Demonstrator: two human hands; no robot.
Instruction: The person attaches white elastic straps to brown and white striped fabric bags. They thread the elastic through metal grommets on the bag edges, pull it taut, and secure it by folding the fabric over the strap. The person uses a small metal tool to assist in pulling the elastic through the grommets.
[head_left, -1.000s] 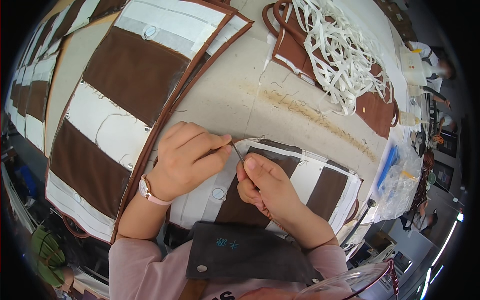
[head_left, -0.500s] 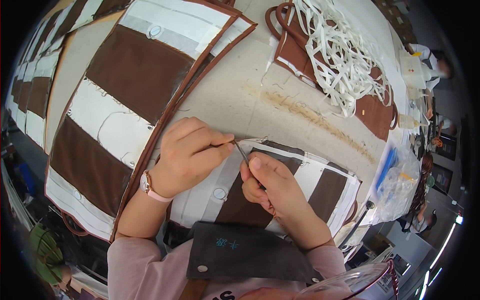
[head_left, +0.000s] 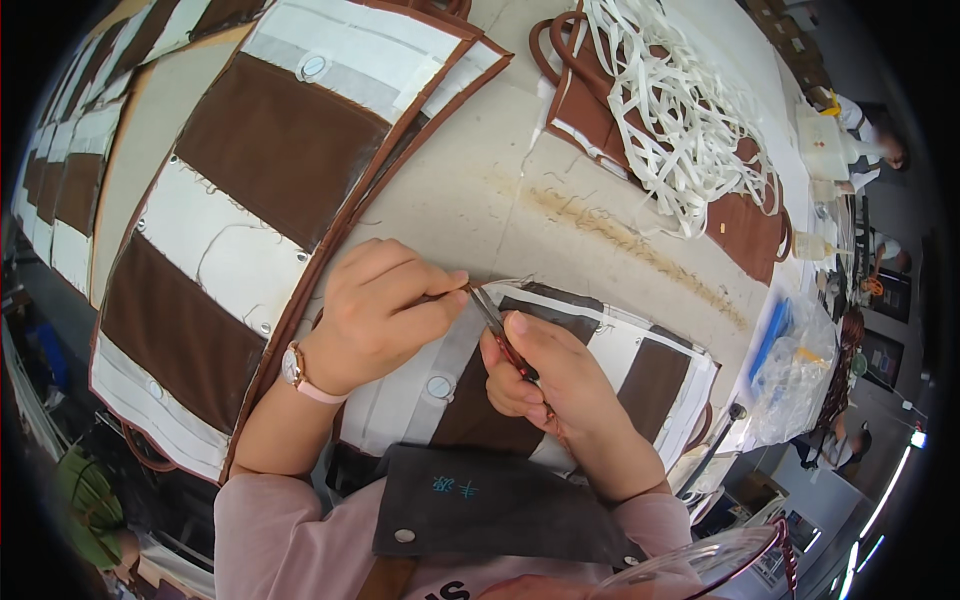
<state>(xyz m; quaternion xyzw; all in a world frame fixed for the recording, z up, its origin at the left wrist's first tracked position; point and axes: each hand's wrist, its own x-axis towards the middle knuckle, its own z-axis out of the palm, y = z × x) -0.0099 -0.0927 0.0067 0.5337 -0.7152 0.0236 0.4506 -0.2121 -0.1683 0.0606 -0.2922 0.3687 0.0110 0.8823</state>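
Observation:
A brown and white fabric panel (head_left: pixel 640 360) with a metal snap lies on the table right in front of me. My left hand (head_left: pixel 375 315), with a pink-strapped watch on the wrist, pinches the panel's upper edge between thumb and forefinger. My right hand (head_left: pixel 555 385) grips small thread snips (head_left: pixel 497 325), whose tips point up and left to the spot my left fingers pinch. The snips' handle is hidden inside my right fist.
A stack of larger brown and white panels (head_left: pixel 270 180) lies at the left. A heap of white straps (head_left: pixel 670 100) covers brown pieces at the back right. A clear plastic bag (head_left: pixel 795 365) sits at the right edge. Other people stand far right.
Both hands have stayed at the panel's upper edge. The left fingers and the snips' tips have shifted slightly along the edge.

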